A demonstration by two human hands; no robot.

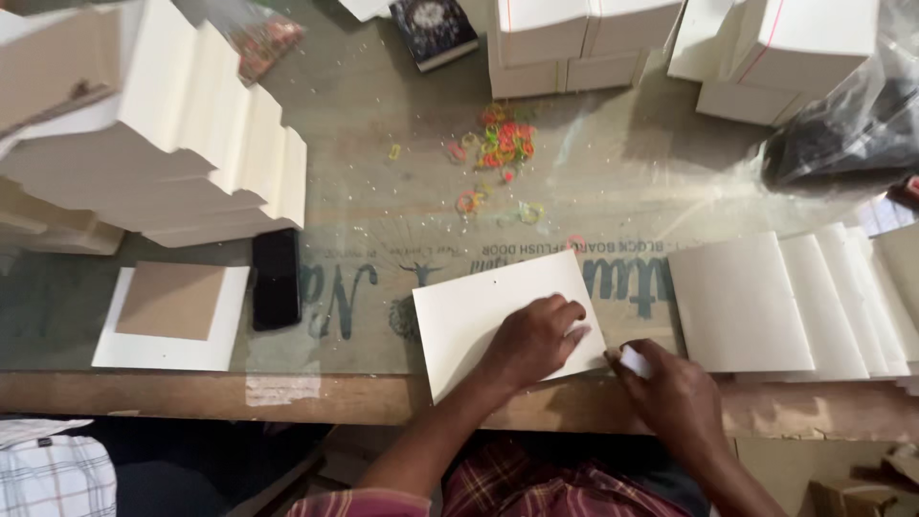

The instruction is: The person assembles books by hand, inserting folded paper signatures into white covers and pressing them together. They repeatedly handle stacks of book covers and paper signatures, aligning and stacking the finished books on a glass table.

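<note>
Left hand (536, 337) pressed flat on a white square card (479, 321), fingers (565, 314) spread and open over its right half, gripping nothing. Card lying tilted at the near edge of the counter (383, 397), its near corner just over the wooden lip. Right hand (675, 397) just beside the card's right near corner, fingers closed on a small white piece (635, 361); kind of piece too small to tell.

Card judged light, thin and fairly stiff, smooth enough to slide on the glossy counter sheet; likely to crease if bent hard, so best held flat under a palm or pinched at an edge or corner.

Right of the hands, a fanned row of like white cards (795, 302), overlapping, touching the counter edge. Far left, a tall stepped stack of cream boards (201, 144). Near left, a brown cardboard square (172, 300) lying on a larger white sheet (220, 345), with a black phone (276, 278) just beside it. Far centre, white box-like bundles (565, 43), some with a thin red line, and a dark patterned booklet (433, 29). Far right, a clear plastic bag with dark contents (852, 134). Between bundles and card, a scatter of coloured rubber bands (503, 144). Teal mirrored lettering showing under the counter's clear sheet.
</note>
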